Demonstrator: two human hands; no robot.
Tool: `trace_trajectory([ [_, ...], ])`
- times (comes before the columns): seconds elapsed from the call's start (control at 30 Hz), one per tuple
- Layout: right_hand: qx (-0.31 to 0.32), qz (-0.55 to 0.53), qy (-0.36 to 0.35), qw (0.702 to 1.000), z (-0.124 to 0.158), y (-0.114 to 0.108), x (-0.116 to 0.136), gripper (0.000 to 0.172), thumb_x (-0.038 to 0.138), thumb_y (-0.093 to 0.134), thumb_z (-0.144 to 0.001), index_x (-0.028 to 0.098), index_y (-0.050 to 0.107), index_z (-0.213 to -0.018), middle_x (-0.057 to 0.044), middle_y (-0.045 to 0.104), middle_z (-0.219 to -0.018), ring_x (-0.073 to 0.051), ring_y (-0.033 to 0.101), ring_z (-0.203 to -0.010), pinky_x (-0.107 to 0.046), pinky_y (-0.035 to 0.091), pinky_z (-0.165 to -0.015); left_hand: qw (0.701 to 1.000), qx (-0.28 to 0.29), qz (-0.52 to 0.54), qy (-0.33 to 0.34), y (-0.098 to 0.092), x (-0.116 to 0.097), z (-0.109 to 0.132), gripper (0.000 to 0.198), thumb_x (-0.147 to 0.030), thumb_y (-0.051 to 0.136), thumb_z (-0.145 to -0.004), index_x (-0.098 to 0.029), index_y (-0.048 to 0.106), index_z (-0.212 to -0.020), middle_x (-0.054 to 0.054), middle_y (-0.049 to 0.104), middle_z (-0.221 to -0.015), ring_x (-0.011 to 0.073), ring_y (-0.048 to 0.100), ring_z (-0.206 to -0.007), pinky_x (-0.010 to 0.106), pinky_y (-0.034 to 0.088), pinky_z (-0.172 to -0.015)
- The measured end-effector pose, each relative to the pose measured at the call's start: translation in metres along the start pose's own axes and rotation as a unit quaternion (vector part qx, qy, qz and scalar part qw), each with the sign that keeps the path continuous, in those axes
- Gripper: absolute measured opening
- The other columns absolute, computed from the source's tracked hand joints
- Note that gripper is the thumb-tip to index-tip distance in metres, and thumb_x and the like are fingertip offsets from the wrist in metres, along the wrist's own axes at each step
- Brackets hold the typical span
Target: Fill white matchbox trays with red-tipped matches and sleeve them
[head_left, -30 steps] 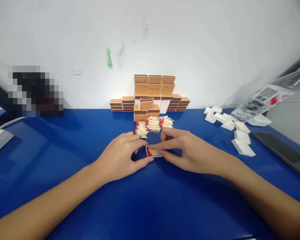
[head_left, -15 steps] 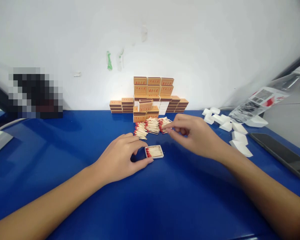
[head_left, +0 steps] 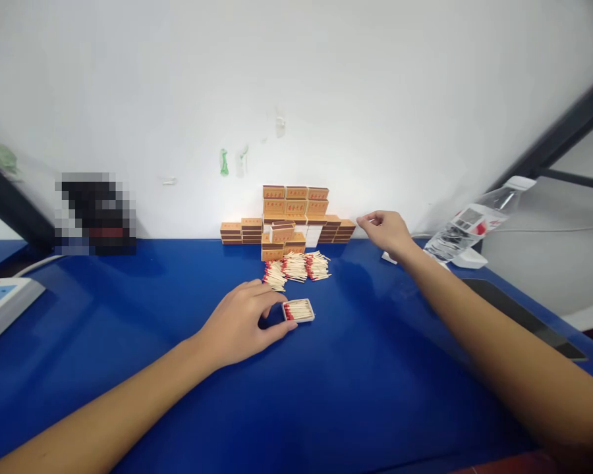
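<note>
A small white matchbox tray [head_left: 313,318] lies on the table, with red-headed matches [head_left: 299,309] side by side in it. My left hand [head_left: 247,322] grips the tray's left end between thumb and forefinger. My right hand [head_left: 386,230] is raised to the right of the stacked matchboxes, its thumb and forefinger pinched together. Whatever those fingertips hold, if anything, is too small to make out. Behind the tray lie several loose piles of matches [head_left: 294,266], heads to the left.
Orange-brown matchboxes [head_left: 295,208] stand stacked against the wall. To the right are white trays [head_left: 469,259], partly behind my right arm, a leaning plastic bottle [head_left: 467,227] and a dark phone [head_left: 518,316]. A white device [head_left: 4,306] sits at the left on the blue table [head_left: 296,408].
My right hand has moved from the right match pile, up and to the right. My left hand stays on the tray. The whole view has shifted, with the wall items now lower.
</note>
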State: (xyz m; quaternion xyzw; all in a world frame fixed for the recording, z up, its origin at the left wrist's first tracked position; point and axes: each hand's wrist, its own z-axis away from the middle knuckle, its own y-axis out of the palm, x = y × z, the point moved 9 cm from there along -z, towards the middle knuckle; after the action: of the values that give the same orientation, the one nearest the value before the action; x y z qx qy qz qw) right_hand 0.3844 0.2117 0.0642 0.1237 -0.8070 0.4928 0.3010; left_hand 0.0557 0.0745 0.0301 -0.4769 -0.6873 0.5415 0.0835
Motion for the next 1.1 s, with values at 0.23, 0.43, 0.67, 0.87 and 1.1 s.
trace_trajectory([
  [0.23,0.064,-0.015,0.045,0.997,-0.015,0.024,0.022,0.037,0.049,0.074,-0.088,0.018,0.067,-0.069,-0.004,0.059,-0.061,-0.018,0.054,-0.064,-0.032,0.040,-0.059,1.000,-0.005,-0.019,0.005,-0.003,-0.002,-0.001,0.026,-0.044,0.072,-0.097,-0.021,0.076,-0.106,-0.001,0.062,-0.075,0.0186,0.058,-0.074,0.033,0.046,-0.071],
  [0.43,0.116,-0.045,0.098,0.987,-0.012,0.029,0.029,0.035,0.046,0.079,-0.084,0.019,0.061,-0.071,-0.002,0.053,-0.059,-0.016,0.048,-0.056,-0.030,0.033,-0.048,1.000,-0.010,-0.027,0.006,-0.005,-0.002,0.000,0.026,-0.044,0.072,-0.097,-0.020,0.076,-0.107,-0.001,0.061,-0.074,0.0190,0.057,-0.074,0.034,0.046,-0.071],
  [0.67,0.135,-0.174,0.068,0.973,0.019,-0.001,0.018,0.033,0.049,0.068,-0.095,0.019,0.064,-0.081,-0.006,0.059,-0.081,-0.015,0.052,-0.069,-0.027,0.043,-0.053,0.999,-0.038,-0.009,-0.010,-0.011,0.002,-0.002,0.028,-0.044,0.071,-0.098,-0.020,0.076,-0.112,0.003,0.071,-0.088,0.0216,0.061,-0.084,0.038,0.052,-0.078],
  [0.87,0.278,-0.253,0.013,0.926,0.111,0.028,0.045,0.047,0.066,0.076,-0.085,0.020,0.066,-0.086,-0.005,0.065,-0.080,-0.018,0.061,-0.070,-0.027,0.049,-0.049,0.996,-0.081,0.021,-0.035,-0.017,0.008,-0.001,0.025,-0.042,0.074,-0.097,-0.023,0.077,-0.113,0.003,0.077,-0.097,0.0215,0.068,-0.091,0.039,0.057,-0.084],
  [1.1,0.367,-0.300,0.007,0.881,0.153,0.053,0.067,0.043,0.063,0.065,-0.097,0.020,0.062,-0.094,0.000,0.063,-0.072,-0.011,0.053,-0.055,-0.026,0.046,-0.049,0.992,-0.118,0.005,-0.049,-0.023,0.015,0.001,0.032,-0.042,0.079,-0.094,-0.022,0.078,-0.118,0.004,0.078,-0.093,0.0204,0.073,-0.085,0.036,0.061,-0.080],
])
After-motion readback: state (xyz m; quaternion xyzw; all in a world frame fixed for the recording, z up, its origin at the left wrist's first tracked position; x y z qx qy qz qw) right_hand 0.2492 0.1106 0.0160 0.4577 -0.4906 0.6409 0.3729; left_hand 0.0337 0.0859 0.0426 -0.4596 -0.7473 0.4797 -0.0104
